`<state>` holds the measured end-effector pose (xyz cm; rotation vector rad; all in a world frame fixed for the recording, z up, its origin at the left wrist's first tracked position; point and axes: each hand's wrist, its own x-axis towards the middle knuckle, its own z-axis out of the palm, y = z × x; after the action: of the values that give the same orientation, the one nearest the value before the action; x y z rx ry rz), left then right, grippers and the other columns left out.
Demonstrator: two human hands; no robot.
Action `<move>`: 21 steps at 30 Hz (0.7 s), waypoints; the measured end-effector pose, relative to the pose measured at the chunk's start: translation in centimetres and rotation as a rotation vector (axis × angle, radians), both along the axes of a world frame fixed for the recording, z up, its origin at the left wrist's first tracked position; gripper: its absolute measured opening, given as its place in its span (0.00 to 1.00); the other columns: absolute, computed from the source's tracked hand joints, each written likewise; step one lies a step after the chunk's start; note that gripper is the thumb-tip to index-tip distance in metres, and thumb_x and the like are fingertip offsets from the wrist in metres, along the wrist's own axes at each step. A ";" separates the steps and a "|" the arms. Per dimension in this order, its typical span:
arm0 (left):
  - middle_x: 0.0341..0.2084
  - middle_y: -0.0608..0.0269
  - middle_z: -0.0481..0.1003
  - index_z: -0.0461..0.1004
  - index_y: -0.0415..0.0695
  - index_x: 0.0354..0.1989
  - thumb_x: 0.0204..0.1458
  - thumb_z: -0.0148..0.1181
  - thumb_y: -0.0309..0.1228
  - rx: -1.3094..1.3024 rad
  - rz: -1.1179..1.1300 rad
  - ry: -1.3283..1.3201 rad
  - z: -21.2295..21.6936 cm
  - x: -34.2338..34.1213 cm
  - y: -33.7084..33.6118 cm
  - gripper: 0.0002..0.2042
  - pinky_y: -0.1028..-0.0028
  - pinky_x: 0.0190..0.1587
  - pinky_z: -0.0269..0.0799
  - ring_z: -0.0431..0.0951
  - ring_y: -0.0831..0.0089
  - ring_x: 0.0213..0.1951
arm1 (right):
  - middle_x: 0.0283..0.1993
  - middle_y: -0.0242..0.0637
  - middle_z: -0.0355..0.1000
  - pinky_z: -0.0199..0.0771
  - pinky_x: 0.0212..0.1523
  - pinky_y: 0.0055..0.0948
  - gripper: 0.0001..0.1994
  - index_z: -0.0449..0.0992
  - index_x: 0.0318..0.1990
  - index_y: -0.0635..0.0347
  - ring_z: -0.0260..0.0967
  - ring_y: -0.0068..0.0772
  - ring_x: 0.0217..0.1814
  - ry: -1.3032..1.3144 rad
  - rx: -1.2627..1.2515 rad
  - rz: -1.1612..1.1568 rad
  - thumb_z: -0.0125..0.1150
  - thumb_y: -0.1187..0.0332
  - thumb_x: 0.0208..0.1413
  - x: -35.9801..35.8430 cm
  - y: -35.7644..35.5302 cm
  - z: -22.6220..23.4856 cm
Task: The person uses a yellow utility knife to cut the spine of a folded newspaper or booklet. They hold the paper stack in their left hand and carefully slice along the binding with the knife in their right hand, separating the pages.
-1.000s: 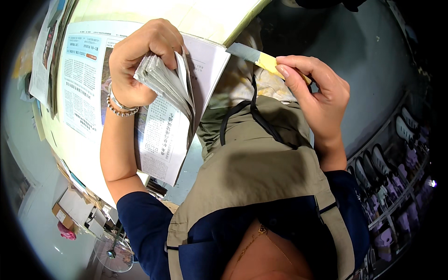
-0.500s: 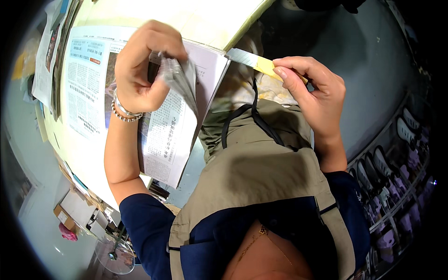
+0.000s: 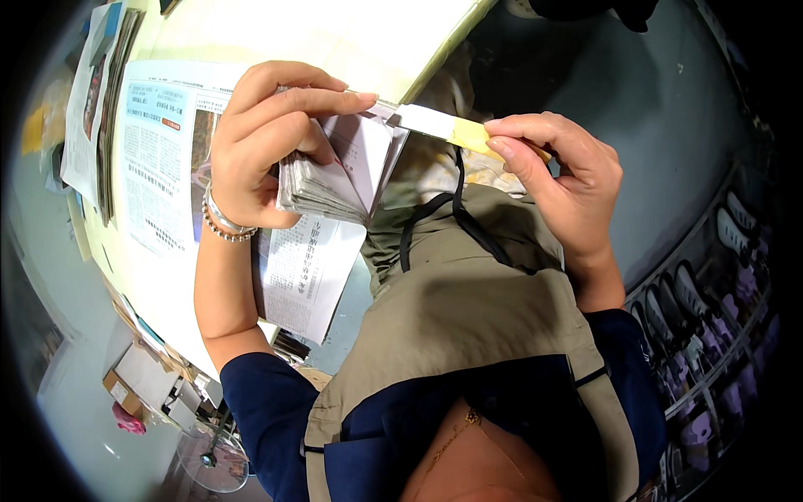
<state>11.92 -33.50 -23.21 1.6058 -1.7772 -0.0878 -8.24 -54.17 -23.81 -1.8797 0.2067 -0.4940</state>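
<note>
My right hand [image 3: 565,159] pinches the yellow handle of a flat-bladed knife [image 3: 431,122]. The blade points left, its tip at the edge of a thick folded wad of newspaper [image 3: 322,188]. My left hand [image 3: 272,138] is closed around that wad, its thumb beneath and its index finger stretched along the top toward the blade tip. More printed newspaper sheets [image 3: 305,280] lie under the wad and overhang the table edge toward me. Whether the tip sits between the sheets or just touches them, I cannot tell.
The pale yellow table [image 3: 335,42] curves along the left. A stack of papers [image 3: 88,117] stands at its far left. Boxes [image 3: 138,372] and a clear fan [image 3: 213,460] are at the lower left. A rack of shoes [image 3: 690,293] stands to the right.
The loose, curled sheet edge in my left hand is now a thick folded wad. My left index finger has stretched toward the blade. The knife stays at the paper's edge, slightly turned.
</note>
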 end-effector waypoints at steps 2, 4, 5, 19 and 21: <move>0.38 0.52 0.81 0.68 0.46 0.16 0.48 0.51 0.57 -0.012 -0.009 -0.002 0.0 0.0 -0.1 0.25 0.66 0.41 0.72 0.77 0.58 0.41 | 0.29 0.35 0.77 0.67 0.23 0.16 0.06 0.81 0.37 0.65 0.72 0.18 0.26 -0.002 -0.010 -0.002 0.66 0.80 0.51 0.0 -0.1 -0.1; 0.38 0.52 0.81 0.68 0.46 0.16 0.47 0.53 0.55 -0.007 -0.005 0.000 0.1 -0.1 -0.1 0.23 0.67 0.41 0.72 0.78 0.59 0.39 | 0.29 0.35 0.77 0.66 0.23 0.16 0.06 0.81 0.37 0.65 0.72 0.18 0.26 0.002 -0.017 0.001 0.66 0.80 0.51 0.1 -0.2 -0.1; 0.38 0.52 0.81 0.68 0.46 0.16 0.47 0.54 0.54 -0.015 -0.003 0.004 0.2 -0.2 -0.2 0.23 0.67 0.41 0.71 0.78 0.59 0.39 | 0.29 0.35 0.77 0.66 0.23 0.16 0.06 0.81 0.37 0.65 0.72 0.18 0.26 0.007 -0.019 0.004 0.66 0.80 0.51 0.1 -0.2 0.0; 0.36 0.57 0.82 0.68 0.47 0.16 0.38 0.63 0.41 0.003 0.052 -0.080 1.1 -0.7 -0.2 0.13 0.56 0.49 0.71 0.82 0.58 0.42 | 0.28 0.36 0.77 0.66 0.23 0.15 0.06 0.81 0.37 0.66 0.72 0.18 0.26 -0.008 -0.029 0.013 0.66 0.80 0.50 -0.1 -0.4 0.1; 0.36 0.58 0.82 0.68 0.48 0.16 0.37 0.64 0.41 0.030 0.068 -0.074 1.2 -0.8 -0.1 0.13 0.54 0.53 0.69 0.82 0.58 0.43 | 0.28 0.36 0.77 0.66 0.23 0.15 0.06 0.81 0.37 0.66 0.72 0.18 0.26 -0.013 -0.037 0.011 0.66 0.80 0.50 -0.1 -0.3 0.0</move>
<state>11.11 -33.62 -21.97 1.7097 -1.7822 -0.0240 -8.35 -54.51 -23.78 -1.9120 0.1797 -0.5058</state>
